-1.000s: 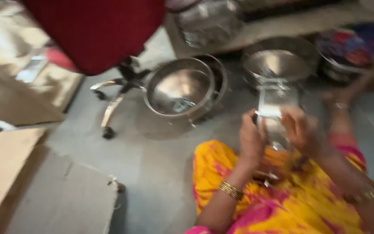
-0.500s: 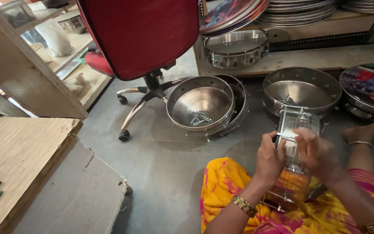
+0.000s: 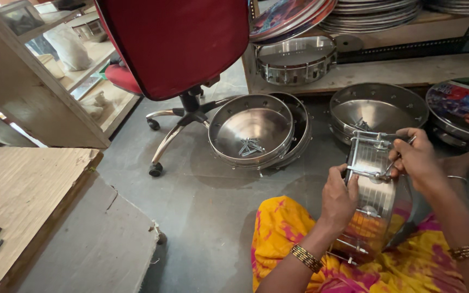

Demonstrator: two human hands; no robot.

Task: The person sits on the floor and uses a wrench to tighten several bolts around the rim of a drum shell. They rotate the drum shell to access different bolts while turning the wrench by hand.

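- You hold a shiny silver metal drum shell over your lap.
- Beneath the shell, your garment is yellow with pink blotches.
- Left of the shell on the grey floor, a silver bowl gleams.
- Beyond that bowl, the chair back is deep red.
- Right of the shell, a round disc bears a multicoloured print.
- Gold bangles band your left wrist.

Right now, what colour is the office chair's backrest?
Red; the office chair's backrest shows clearly in the head view.
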